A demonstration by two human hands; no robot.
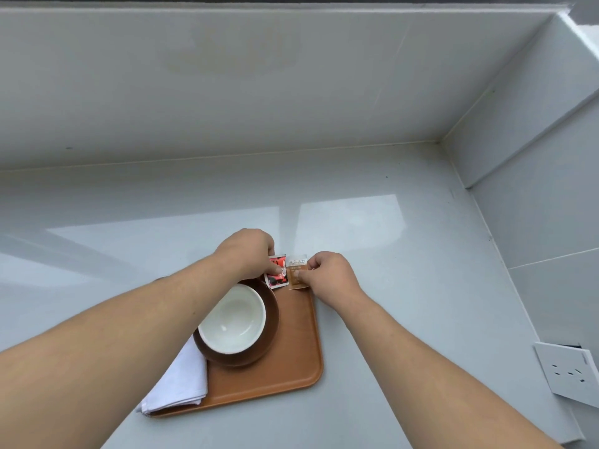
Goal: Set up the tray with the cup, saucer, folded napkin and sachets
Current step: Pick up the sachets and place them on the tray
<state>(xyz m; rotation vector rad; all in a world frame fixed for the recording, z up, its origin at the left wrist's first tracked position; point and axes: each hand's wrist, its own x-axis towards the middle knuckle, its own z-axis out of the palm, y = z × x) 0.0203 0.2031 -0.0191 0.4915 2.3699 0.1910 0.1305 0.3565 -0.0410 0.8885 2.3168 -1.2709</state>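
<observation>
- The left hand (249, 251) is seen at the far edge of the tray (291, 361), its fingers (275, 270) closed in a pinch on the red sachet (277, 274); a fingertip is pressed on the sachet's face.
- The right hand (330, 273) is seen just beside it, fingers curled and pinched on the brown sachet (296, 270), with the thumb laid across the packet's lower half.
- The two sachets are held side by side, edges touching or nearly so; whether they rest flat on the tray or are lifted clear of it cannot be told.
- The red sachet is found directly under the left fingers, overlapping the far rim of the saucer (269, 332) as viewed. The brown sachet is found between the two sets of fingers, at the tray's far right corner.
- The white cup (231, 319) is found nearer the wearer than the left fingers, upright on the dark brown saucer, partly covered by the left forearm.
- The folded white napkin (181, 387) is found well back from both sets of fingers, at the near left of the tray, with its corner overhanging the tray's near edge. It is tucked against the saucer's near left side.
- The tray is set on a pale grey counter (405, 286), well clear of the wall socket (567, 371) at the right.
</observation>
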